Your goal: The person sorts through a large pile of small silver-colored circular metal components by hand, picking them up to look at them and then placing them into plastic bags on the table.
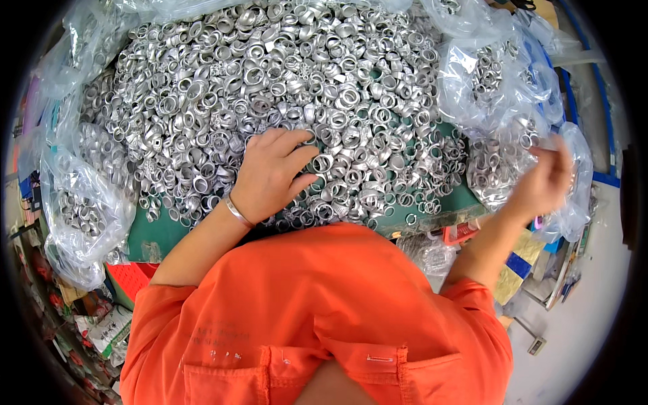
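Observation:
A broad heap of silver-coloured metal rings (270, 74) covers the green tabletop (158, 233) in front of me. My left hand (270, 169), with a silver bangle (237, 211) at its wrist, rests on the near middle of the heap. Its fingers are apart and their tips touch the rings; I see nothing gripped. Off to the right, my right hand (545, 179) is raised over a clear plastic bag of rings (496, 165). Motion blurs its fingers. A ring (526, 140) shows close to their tips, but whether they hold it is unclear.
Clear plastic bags with rings lie at the left (84, 202) and upper right (486, 67). Below the table edge are a red basket (131, 278) at left and a red container (460, 233) at right. A blue-edged frame (601, 101) runs along the far right.

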Demonstrator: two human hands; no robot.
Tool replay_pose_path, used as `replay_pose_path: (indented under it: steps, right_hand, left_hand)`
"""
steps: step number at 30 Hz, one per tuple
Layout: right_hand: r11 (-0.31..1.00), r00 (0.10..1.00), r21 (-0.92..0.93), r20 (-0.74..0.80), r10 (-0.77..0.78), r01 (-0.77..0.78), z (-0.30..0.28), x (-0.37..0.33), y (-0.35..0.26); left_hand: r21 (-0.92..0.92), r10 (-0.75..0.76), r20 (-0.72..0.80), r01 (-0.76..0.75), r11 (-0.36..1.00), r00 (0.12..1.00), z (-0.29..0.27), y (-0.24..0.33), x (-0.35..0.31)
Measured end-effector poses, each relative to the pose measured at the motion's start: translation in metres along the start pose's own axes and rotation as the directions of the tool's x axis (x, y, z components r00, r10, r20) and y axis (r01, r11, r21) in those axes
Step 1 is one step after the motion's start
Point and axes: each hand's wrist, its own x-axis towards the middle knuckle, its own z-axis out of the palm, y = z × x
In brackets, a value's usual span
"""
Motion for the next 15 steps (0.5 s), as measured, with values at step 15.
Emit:
replay_pose_path:
  steps: [15]
  right_hand:
    - [0.997,0.856,-0.002,0.514,-0.061,0.072,0.003,-0.018,-0.009]
  left_hand:
    - [-0.073,0.023,-0.184,-0.037,0.997,0.983,0.024,0.013,0.027]
